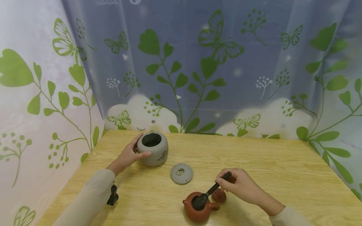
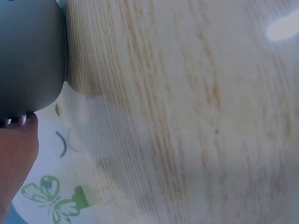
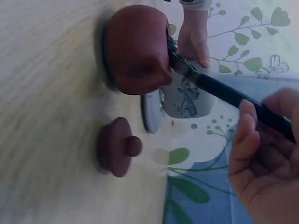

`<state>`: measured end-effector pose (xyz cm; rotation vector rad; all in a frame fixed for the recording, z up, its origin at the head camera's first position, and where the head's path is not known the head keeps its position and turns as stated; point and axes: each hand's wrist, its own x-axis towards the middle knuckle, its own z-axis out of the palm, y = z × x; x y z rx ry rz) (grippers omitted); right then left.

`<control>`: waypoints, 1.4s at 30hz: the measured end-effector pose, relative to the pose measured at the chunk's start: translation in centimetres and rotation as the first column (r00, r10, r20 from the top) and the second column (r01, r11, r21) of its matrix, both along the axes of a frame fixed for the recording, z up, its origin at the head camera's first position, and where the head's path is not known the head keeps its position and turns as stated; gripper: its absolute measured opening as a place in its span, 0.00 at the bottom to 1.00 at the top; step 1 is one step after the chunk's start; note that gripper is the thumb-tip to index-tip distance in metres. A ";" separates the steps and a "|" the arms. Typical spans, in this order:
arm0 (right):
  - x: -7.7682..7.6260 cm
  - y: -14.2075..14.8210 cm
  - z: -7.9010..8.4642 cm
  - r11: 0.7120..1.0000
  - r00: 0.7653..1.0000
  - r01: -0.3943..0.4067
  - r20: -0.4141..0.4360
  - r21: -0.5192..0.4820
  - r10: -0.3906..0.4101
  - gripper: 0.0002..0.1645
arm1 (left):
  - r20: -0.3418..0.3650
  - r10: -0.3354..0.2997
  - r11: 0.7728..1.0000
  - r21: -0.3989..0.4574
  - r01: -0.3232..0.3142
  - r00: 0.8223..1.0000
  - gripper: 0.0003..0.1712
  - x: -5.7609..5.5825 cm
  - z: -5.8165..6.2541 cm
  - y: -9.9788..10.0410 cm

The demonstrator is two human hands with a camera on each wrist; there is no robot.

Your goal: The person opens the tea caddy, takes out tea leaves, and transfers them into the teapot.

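Note:
My left hand (image 1: 128, 157) holds a grey ceramic jar (image 1: 154, 155) by its side, thumb on the front and fingers around the back. The jar has a dark open mouth and a leaf design. In my right hand (image 1: 240, 185) is a tea scoop (image 1: 215, 187) with a black handle, pinched between thumb and fingers. Its head, covered by dark tea leaves (image 1: 200, 201), dips into the mouth of a reddish-brown clay teapot (image 1: 198, 215). In the right wrist view the scoop's metal neck (image 3: 182, 65) slants down into the teapot's opening.
The jar's round grey lid (image 1: 182, 175), with a metal ring on top, lies between jar and teapot. Behind the teapot's handle sits its small clay lid (image 1: 219, 196). A small black object (image 1: 112, 196) shows beside the left sleeve. A patterned curtain (image 1: 186, 78) hangs behind the wooden table (image 1: 254, 157).

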<state>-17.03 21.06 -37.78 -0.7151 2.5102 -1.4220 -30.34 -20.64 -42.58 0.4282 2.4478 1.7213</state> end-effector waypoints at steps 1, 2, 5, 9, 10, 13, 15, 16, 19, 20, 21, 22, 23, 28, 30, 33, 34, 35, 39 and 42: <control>0.0 -0.1 0.3 0.999 0.999 -0.031 -0.024 0.021 0.032 0.11 | 0.003 0.001 1.000 0.002 -0.001 1.000 0.56 0.0 0.0 0.0; 0.0 -0.1 0.5 0.997 0.997 -0.065 -0.042 0.037 0.066 0.11 | 0.001 -0.001 1.000 0.002 0.001 1.000 0.56 0.0 0.0 0.0; -0.1 -0.3 1.1 0.986 0.986 -0.151 -0.055 0.065 0.154 0.10 | -0.003 -0.011 1.000 0.001 0.011 1.000 0.56 -0.1 -0.1 0.0; -0.1 -0.5 1.6 0.975 0.976 -0.210 -0.051 0.075 0.214 0.10 | 0.001 -0.018 1.000 0.018 0.018 1.000 0.56 -0.2 -0.2 0.0; -0.1 -0.5 1.6 0.974 0.974 -0.215 -0.049 0.076 0.219 0.10 | 0.003 -0.019 1.000 0.021 0.019 1.000 0.56 -0.2 -0.3 -0.1; -0.1 -0.4 1.7 0.971 0.972 -0.226 -0.055 0.084 0.231 0.10 | 0.004 -0.018 1.000 0.024 0.018 1.000 0.56 -0.3 -0.4 -0.1; -0.2 -0.4 1.8 0.969 0.970 -0.229 -0.066 0.095 0.236 0.10 | 0.004 -0.019 0.999 0.027 0.019 1.000 0.56 -0.4 -0.4 -0.1; -0.2 -0.3 1.9 0.968 0.969 -0.230 -0.069 0.102 0.237 0.11 | 0.003 -0.020 0.999 0.028 0.020 1.000 0.56 -0.5 -0.4 -0.1; -0.3 -0.1 2.2 0.966 0.967 -0.226 -0.088 0.124 0.238 0.11 | 0.002 -0.022 0.999 0.031 0.022 1.000 0.56 -0.5 -0.4 -0.1; -0.3 -0.1 2.3 0.966 0.966 -0.226 -0.096 0.128 0.238 0.11 | 0.003 -0.024 0.999 0.031 0.024 1.000 0.56 -0.5 -0.4 -0.1; -0.3 0.0 2.5 0.966 0.966 -0.225 -0.102 0.129 0.239 0.11 | 0.003 -0.025 0.999 0.030 0.025 1.000 0.56 -0.4 -0.4 -0.1; -0.4 0.0 2.6 0.966 0.965 -0.224 -0.108 0.131 0.238 0.11 | 0.002 -0.026 0.999 0.028 0.026 1.000 0.56 -0.4 -0.4 -0.1; -0.4 0.1 2.7 0.966 0.964 -0.223 -0.115 0.131 0.238 0.11 | 0.002 -0.026 0.999 0.027 0.026 1.000 0.56 -0.4 -0.4 -0.1; -0.4 0.2 3.2 0.968 0.965 -0.215 -0.121 0.133 0.231 0.11 | -0.007 -0.033 0.999 0.025 0.033 0.999 0.55 -0.3 -0.4 -0.2; -0.4 0.3 3.2 0.970 0.969 -0.204 -0.113 0.133 0.220 0.10 | -0.010 -0.033 0.999 0.023 0.033 0.999 0.55 -0.3 -0.3 -0.2; -0.5 0.4 3.2 0.976 0.978 -0.179 -0.089 0.123 0.191 0.10 | -0.007 -0.031 0.999 0.020 0.031 0.999 0.55 -0.3 -0.3 -0.2; -0.6 0.4 3.1 0.979 0.981 -0.169 -0.079 0.116 0.179 0.11 | -0.006 -0.029 0.999 0.018 0.029 1.000 0.55 -0.3 -0.3 -0.2; -0.7 0.4 3.0 0.982 0.984 -0.157 -0.070 0.107 0.165 0.11 | -0.004 -0.028 0.999 0.017 0.028 1.000 0.55 -0.2 -0.2 -0.2; -1.0 0.3 2.3 0.995 0.995 -0.092 -0.032 0.036 0.093 0.13 | -0.001 -0.022 1.000 0.008 0.022 1.000 0.55 -0.1 -0.1 -0.1; -1.4 0.2 1.6 0.999 1.000 -0.025 0.011 -0.038 0.025 0.14 | -0.001 -0.019 1.000 0.005 0.019 1.000 0.55 0.0 0.0 0.0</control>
